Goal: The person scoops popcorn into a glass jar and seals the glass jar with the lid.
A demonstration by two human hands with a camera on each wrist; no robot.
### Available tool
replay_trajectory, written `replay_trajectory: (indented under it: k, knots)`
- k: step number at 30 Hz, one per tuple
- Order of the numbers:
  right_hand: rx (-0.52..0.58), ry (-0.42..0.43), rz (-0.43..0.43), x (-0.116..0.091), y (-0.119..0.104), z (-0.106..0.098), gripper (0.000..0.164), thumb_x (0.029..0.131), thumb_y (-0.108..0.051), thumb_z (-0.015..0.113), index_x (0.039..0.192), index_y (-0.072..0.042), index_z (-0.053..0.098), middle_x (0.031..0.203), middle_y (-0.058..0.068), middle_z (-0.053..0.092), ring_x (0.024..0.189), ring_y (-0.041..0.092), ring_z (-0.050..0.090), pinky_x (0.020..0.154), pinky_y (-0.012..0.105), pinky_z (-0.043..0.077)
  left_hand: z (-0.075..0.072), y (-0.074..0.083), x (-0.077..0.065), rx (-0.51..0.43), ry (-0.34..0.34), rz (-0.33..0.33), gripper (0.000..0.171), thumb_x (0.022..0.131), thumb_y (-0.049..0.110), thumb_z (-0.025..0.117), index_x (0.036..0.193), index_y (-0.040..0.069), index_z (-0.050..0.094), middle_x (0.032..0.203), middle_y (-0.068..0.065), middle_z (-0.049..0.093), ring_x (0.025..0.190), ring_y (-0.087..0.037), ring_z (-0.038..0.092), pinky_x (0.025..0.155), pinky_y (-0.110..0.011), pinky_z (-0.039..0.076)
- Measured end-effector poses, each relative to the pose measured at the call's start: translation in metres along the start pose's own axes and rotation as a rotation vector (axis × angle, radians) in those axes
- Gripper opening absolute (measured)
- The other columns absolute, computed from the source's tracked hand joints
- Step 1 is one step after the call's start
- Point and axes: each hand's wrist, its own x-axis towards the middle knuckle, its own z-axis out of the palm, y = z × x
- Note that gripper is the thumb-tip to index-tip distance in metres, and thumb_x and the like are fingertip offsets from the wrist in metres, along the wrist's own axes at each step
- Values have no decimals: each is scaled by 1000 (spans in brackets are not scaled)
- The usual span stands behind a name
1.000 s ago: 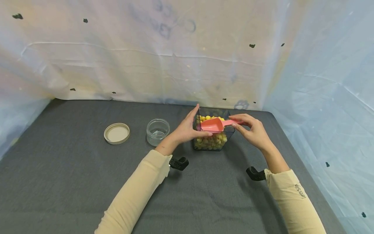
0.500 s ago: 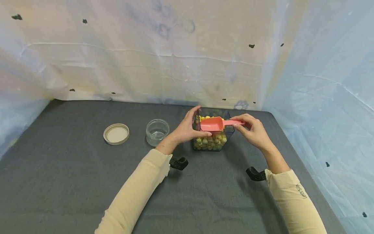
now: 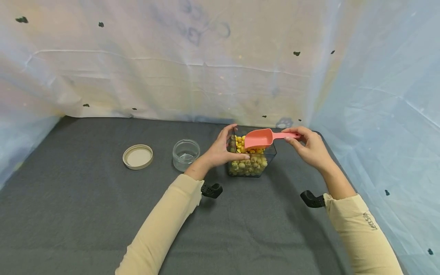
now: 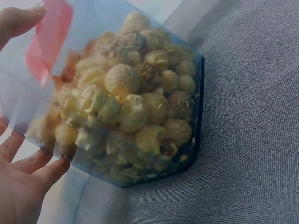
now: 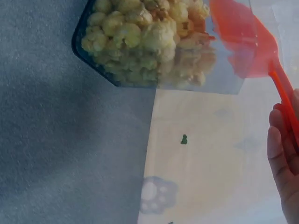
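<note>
A clear, dark-tinted square container (image 3: 252, 166) stands on the table, part filled with yellow popcorn (image 4: 135, 102). My left hand (image 3: 217, 152) grips it from the left, thumb along the near wall and fingers at the far left side. By its handle, my right hand (image 3: 309, 149) pinches a pink scoop (image 3: 259, 138) between thumb and fingers. The scoop's bowl hangs at the container's opening, over the popcorn, and I see no popcorn in it. In the right wrist view the scoop (image 5: 254, 42) shows partly through the clear wall.
Left of the container stands an uncovered glass jar (image 3: 185, 154). Farther left lies a round cream lid (image 3: 137, 157) on the grey tablecloth (image 3: 86, 206). A pale curtain (image 3: 154, 88) hangs behind the table, and a bluish sheet (image 3: 385, 114) lines the right.
The right hand has raised the scoop and drawn it rightward, so more popcorn shows beneath the bowl. My left hand keeps its hold on the container.
</note>
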Motion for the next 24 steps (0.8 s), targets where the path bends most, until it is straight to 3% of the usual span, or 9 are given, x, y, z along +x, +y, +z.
replay_trajectory:
  k: [15, 24]
  knots:
    - [-126, 7, -64, 10, -8, -19, 19, 93, -8, 63, 110, -2, 67, 92, 13, 64, 78, -4, 49, 67, 17, 38, 0, -2, 1, -1, 10, 11, 99, 75, 28, 83, 150, 28, 19, 153, -1, 21, 144, -28, 21, 114, -47, 30]
    - [-151, 8, -63, 11, -13, -25, 20, 94, -13, 62, 111, -4, 68, 93, 13, 66, 77, -6, 49, 64, 17, 36, 0, -3, -1, -2, 9, 4, 98, 75, 29, 82, 150, 30, 18, 155, -1, 18, 145, -28, 20, 114, -48, 28]
